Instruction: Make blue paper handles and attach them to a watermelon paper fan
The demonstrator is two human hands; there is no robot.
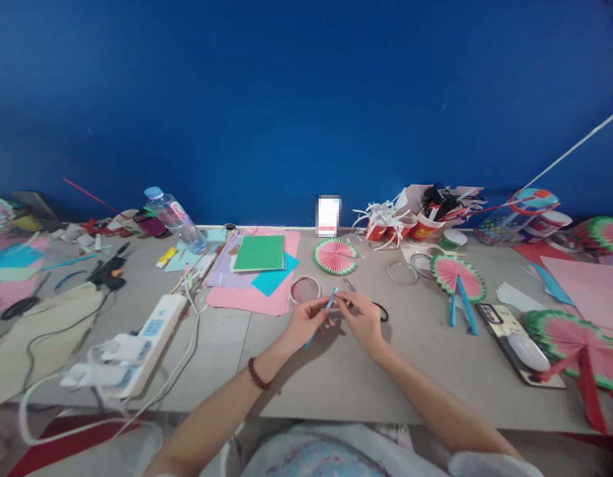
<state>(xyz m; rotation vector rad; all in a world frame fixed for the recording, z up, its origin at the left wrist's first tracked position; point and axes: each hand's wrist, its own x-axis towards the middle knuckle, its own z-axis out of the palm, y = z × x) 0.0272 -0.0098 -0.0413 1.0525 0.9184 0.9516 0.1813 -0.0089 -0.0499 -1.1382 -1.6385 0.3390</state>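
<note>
Blue stick (331, 299) held just above the middle of the tabletop (226, 344), left hand (302, 322) fingers clasped round its middle, right hand (364, 319) fingers pinching its upper tip, scissors (348, 285) just behind, paper fan (458, 275) farther right.

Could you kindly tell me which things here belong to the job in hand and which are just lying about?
In hand: blue stick, pinched between left hand and right hand; probably the scissors lying right beside them.

Lying about: water bottle, glue gun, power strip, green sheet, round paper fan, tape ring.
</note>
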